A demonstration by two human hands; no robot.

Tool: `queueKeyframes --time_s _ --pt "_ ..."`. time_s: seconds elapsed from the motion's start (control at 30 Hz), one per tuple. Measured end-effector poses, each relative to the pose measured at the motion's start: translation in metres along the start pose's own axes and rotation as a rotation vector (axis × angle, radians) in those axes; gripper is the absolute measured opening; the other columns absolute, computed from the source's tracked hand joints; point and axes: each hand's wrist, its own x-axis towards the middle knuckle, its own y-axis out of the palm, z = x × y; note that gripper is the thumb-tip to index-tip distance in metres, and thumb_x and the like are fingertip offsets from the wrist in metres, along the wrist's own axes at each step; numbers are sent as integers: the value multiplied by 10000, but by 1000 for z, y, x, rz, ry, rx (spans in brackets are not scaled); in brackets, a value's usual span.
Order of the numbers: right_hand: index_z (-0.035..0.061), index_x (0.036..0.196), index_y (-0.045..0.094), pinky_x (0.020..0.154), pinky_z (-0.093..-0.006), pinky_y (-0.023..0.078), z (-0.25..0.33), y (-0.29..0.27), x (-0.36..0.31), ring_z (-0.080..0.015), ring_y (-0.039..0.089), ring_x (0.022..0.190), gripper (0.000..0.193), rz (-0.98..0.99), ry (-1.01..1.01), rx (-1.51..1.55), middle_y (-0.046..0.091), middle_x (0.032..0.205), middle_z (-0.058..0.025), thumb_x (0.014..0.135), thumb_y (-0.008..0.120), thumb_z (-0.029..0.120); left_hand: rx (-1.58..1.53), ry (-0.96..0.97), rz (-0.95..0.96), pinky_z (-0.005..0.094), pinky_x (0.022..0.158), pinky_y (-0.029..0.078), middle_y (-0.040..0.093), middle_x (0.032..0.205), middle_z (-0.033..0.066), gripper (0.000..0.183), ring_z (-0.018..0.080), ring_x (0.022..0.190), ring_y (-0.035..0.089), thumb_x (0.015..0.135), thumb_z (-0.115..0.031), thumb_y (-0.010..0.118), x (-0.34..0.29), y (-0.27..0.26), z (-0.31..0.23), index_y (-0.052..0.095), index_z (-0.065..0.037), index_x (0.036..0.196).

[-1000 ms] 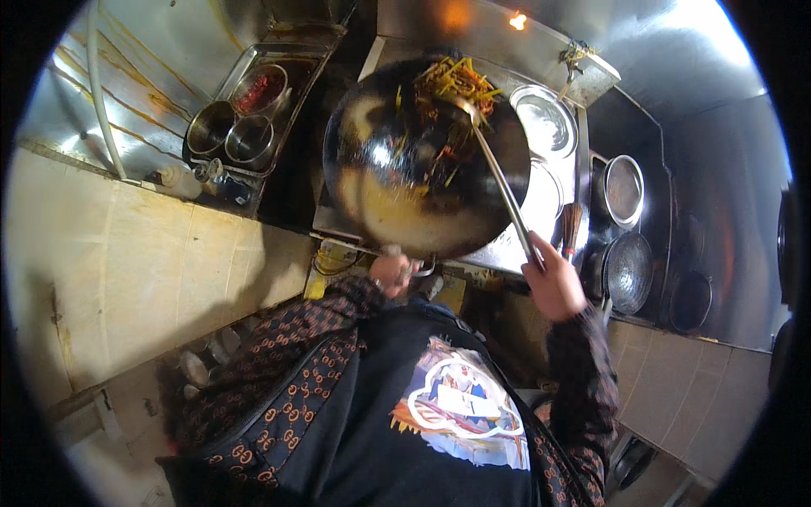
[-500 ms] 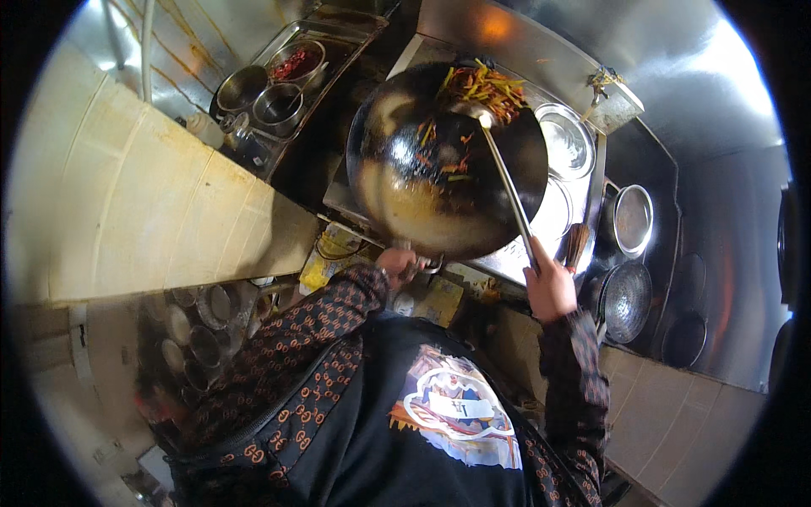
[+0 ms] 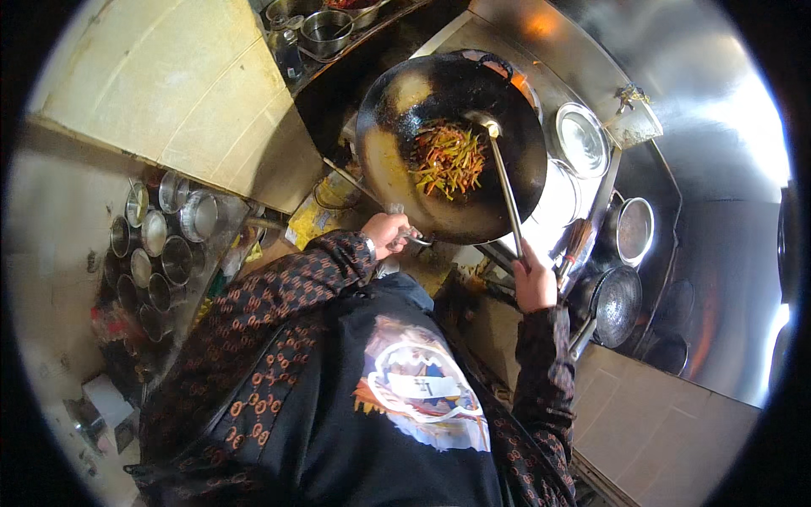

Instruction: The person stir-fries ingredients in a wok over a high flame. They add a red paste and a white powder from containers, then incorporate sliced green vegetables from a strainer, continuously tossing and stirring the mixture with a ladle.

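A large dark wok (image 3: pixel 384 182) sits over the stove with a heap of orange, green and yellow shredded vegetables (image 3: pixel 450 160) in its middle. My left hand (image 3: pixel 389 234) is closed around the wok's metal handle at the near left rim. My right hand (image 3: pixel 534 283) grips the end of a long-handled ladle (image 3: pixel 505 186). The ladle's bowl lies inside the wok, just right of the vegetables, and its shaft crosses the right rim. A second, looped handle (image 3: pixel 494 66) shows at the wok's far rim.
Orange flame (image 3: pixel 521 84) glows behind the wok's far edge. To the right are a round metal pan (image 3: pixel 583 139), a brush (image 3: pixel 576 241), a steel pot (image 3: pixel 634 228) and a dark wok (image 3: pixel 619 304). Metal bowls (image 3: pixel 327 32) stand at the far left; several more (image 3: pixel 177 259) are at the lower left.
The vegetables have moved from the wok's far rim to its middle. Flame now shows behind the wok. Both hands keep their holds, and the view has shifted.
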Motion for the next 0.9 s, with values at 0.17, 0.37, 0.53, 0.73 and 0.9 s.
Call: queueKeyframes --time_s 0.17,0.37,0.53,0.73,0.9 --pt "123 1407 530 688 -434 528 -34 32 -20 -330 688 751 507 -46 58 -227 687 879 -212 915 639 179 219 183 139 233 382 379 695 765 92 397 92 461 544 1020 -439 480 -21 -14 -6 603 -77 915" --pt "30 1244 501 450 -250 460 172 81 -110 -135 543 541 288 96 174 1158 602 812 -75 976 537 131 832 535 158 294 705 492 672 853 50 485 124 743 612 1017 -522 457 -148 -59 -9 697 -100 1009" --pt "-11 1066 559 769 -361 552 355 218 -232 -237 661 867 275 641 -27 1180 645 879 -120 996 538 254 789 453 285 316 669 526 699 770 55 448 153 683 657 933 -487 641 -264 -132 -18 715 -45 907" --pt "15 1258 603 857 -311 539 365 236 -204 -180 667 993 397 1263 -700 518 702 1100 -129 902 712 149 926 249 -84 283 515 454 600 672 2 243 113 561 565 877 -302 708 -396 -242 18 663 -81 970" --pt "-3 1220 628 781 -317 555 426 268 -100 -144 682 855 346 1002 -581 277 724 1001 -118 904 693 123 560 242 -292 271 578 508 628 811 12 294 104 642 598 890 -203 699 -467 -344 118 610 -57 1129"
